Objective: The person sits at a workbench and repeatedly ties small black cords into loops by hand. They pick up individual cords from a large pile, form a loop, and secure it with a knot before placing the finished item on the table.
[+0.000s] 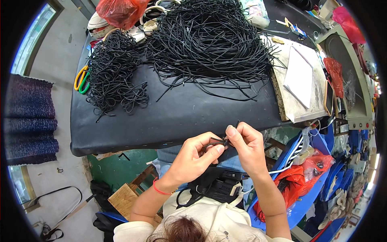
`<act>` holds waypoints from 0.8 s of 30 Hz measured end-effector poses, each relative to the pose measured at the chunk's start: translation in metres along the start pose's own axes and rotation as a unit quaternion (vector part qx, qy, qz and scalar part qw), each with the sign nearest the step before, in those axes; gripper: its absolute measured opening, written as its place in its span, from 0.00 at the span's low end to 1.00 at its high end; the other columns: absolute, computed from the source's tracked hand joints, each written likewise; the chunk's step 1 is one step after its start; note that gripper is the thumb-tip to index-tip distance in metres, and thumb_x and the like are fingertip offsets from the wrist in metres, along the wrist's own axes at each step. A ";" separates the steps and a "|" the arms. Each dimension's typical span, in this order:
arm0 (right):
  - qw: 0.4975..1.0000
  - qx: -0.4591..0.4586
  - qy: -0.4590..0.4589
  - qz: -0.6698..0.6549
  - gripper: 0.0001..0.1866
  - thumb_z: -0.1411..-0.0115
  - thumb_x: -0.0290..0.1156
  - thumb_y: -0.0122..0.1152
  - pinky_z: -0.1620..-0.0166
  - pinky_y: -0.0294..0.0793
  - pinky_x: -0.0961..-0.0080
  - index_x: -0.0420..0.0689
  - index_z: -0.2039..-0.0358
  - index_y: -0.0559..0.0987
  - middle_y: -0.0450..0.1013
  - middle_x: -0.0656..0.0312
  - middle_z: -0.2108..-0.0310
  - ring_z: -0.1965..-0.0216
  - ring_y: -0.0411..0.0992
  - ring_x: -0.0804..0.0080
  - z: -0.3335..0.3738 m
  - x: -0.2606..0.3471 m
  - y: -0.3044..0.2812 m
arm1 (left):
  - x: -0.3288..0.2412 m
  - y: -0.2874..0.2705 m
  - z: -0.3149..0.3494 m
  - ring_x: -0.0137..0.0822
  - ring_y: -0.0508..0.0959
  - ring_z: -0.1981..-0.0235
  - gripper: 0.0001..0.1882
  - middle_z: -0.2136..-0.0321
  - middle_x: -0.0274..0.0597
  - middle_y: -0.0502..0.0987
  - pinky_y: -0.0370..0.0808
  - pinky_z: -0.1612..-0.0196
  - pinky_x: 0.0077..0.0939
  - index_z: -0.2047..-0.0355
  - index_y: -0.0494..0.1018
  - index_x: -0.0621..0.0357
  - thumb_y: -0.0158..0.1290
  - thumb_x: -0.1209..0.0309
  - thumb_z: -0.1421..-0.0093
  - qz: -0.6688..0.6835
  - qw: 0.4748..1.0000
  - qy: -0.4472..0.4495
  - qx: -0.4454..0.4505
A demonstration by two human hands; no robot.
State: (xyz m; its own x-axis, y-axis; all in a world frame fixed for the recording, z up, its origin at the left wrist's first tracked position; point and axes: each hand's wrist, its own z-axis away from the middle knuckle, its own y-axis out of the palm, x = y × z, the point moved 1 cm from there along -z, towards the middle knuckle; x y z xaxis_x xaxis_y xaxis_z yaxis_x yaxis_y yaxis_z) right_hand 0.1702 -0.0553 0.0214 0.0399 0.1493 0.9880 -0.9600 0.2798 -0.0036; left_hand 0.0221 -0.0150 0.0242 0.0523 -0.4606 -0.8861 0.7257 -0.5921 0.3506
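Both of my hands meet just off the near edge of the black table, above my lap. A thin black cord (217, 142) runs between them, bunched in what looks like a loop or knot. My left hand (197, 155) pinches it between thumb and fingers. With thumb and forefinger, my right hand (246, 144) grips the cord close by, and a short end sticks up past the thumb. On the table lie a large pile of straight black cords (213, 44) and, left of it, a smaller pile of looped cords (115, 72).
Scissors with yellow and green handles (82, 80) lie at the table's left edge. A board with white paper (300, 76) is at the right. A red plastic bag (123, 12) sits at the back left. Beside me on the right stands a blue bin (298, 207) holding red bags.
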 end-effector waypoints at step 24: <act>0.995 0.076 0.018 -0.057 0.06 0.43 0.25 0.57 0.68 0.65 0.88 0.37 0.66 0.74 0.71 0.66 0.73 0.72 0.66 0.86 0.003 0.020 -0.004 | 0.006 -0.001 0.001 0.22 0.73 0.71 0.09 0.71 0.35 0.75 0.71 0.66 0.16 0.64 0.71 0.66 0.51 0.71 0.41 0.042 0.991 0.098 -0.084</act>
State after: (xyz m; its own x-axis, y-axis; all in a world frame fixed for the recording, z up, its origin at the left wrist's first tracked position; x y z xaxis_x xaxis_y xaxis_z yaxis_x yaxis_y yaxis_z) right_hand 0.1739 -0.0559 0.0420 0.1584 0.1591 0.9745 -0.9795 0.1498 0.1347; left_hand 0.0210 -0.0180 0.0183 0.2373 -0.3570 -0.9035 0.8164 -0.4308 0.3846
